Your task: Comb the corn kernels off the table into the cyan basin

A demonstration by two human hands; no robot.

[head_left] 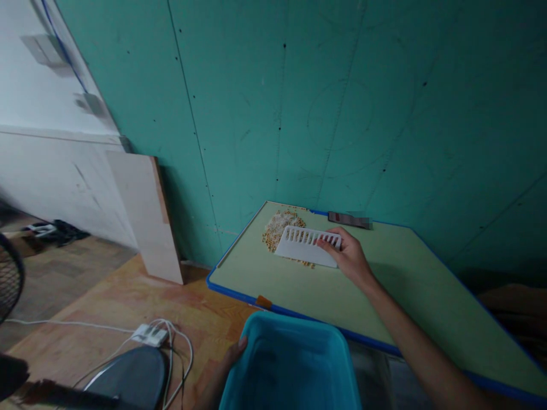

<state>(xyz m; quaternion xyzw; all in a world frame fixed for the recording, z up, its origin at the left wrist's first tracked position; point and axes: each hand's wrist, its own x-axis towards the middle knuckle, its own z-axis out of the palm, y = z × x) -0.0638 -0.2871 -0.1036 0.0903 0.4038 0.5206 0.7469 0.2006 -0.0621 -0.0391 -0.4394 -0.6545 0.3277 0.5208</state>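
Note:
In the head view my right hand [348, 253] grips a white plastic scraper [301, 249] with a row of slots along its upper edge. The scraper stands tilted over the table, beside a pile of mixed grain [276, 228], yellowish kernels with white bits. Part of the pile is hidden behind it, and a few loose kernels [305, 263] lie along its lower edge. My left hand [235, 350] holds the left rim of a blue plastic basin [294, 324] below the table's front edge. Nothing shows inside the basin, and only part of the left hand is visible.
The pale green table [252, 273] has a blue edge and stands against a green wall [239, 114]. A dark flat object [348, 220] lies at its back edge. On the floor at left are a power strip [149, 335], cables, a fan base [128, 378] and a leaning board [147, 216].

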